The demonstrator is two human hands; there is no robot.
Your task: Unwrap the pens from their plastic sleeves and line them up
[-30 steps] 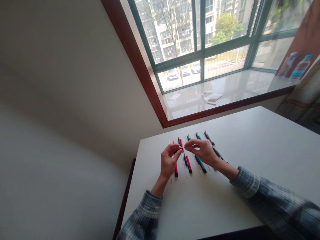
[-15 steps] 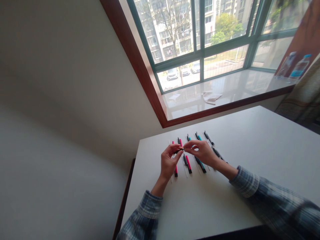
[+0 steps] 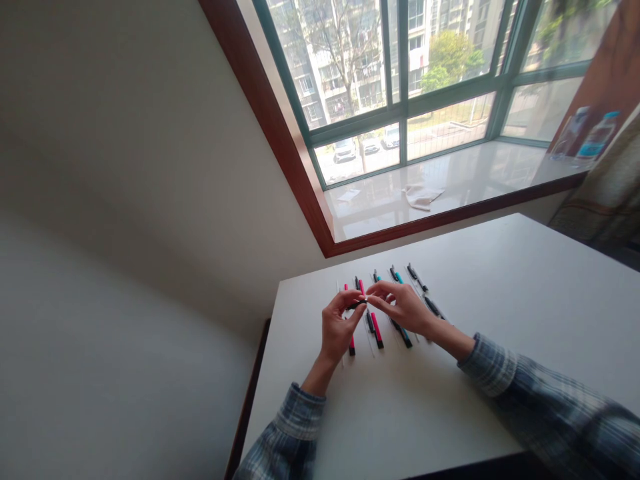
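Right hand (image 3: 404, 309) now nearer black pen part (image 3: 357, 305); left hand (image 3: 341, 328) pinches it, likely for steadiness; right-hand pinch narrow, contents unclear.

The black piece (image 3: 357, 304) is short and slim, held slightly aslant. It is above the tabletop (image 3: 450, 280), nearer its far left corner than its far right

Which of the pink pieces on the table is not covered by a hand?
The rightmost pink piece, in full view; the left hand or right hand partly covers the others.
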